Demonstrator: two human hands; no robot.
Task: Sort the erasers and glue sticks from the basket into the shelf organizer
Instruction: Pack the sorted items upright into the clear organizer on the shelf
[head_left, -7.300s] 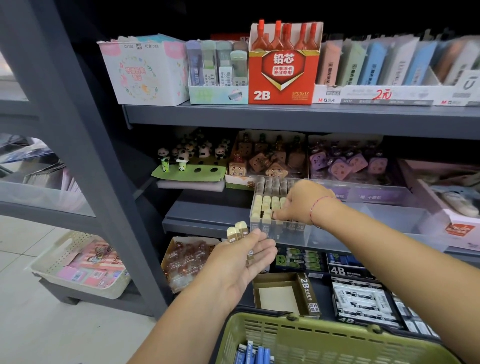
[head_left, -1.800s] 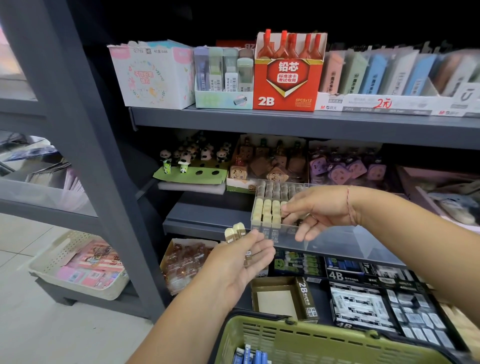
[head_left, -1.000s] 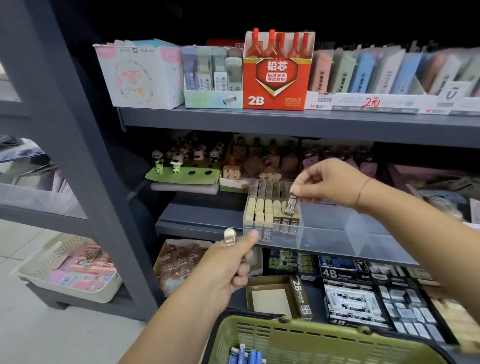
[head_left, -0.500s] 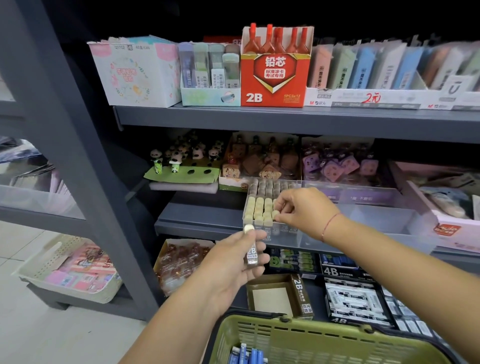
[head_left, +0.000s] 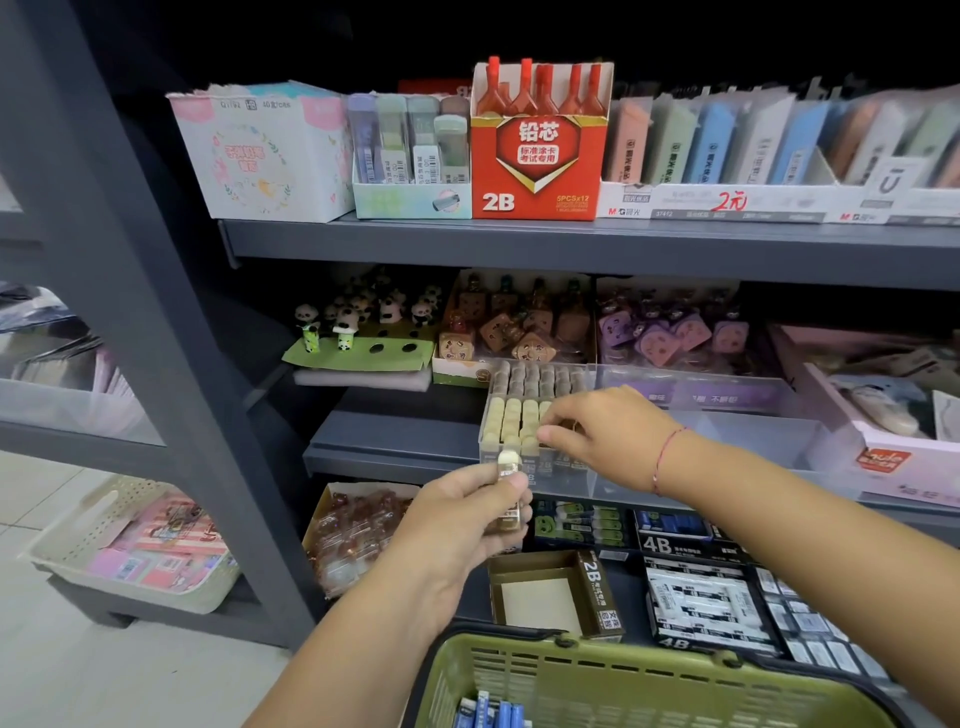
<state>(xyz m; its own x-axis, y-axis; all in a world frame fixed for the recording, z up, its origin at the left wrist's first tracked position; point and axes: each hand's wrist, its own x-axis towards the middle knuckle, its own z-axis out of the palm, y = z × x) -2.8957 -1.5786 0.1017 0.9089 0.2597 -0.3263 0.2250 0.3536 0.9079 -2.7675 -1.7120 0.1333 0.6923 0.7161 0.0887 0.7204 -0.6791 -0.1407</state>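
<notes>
clear plastic organizer (head_left: 753, 436): on middle shelf; left compartment packed with upright erasers (head_left: 511, 415), compartments to the right look bare
right hand (head_left: 597, 436): fingers curled down on the front rows; cannot tell if it grips one
left hand (head_left: 467, 514): grips one sleeved eraser (head_left: 508, 486) upright, just below organizer front wall
risk: rows tight — wedging another in may tip neighbours; fingertip hold may slip, eraser drops to lower shelf
basket (head_left: 649, 680): green, below; blue glue sticks (head_left: 488, 712) inside, not yet sorted
in the way: organizer front wall; right arm crosses the bare compartments; open 2B box (head_left: 550, 592) under left hand
</notes>
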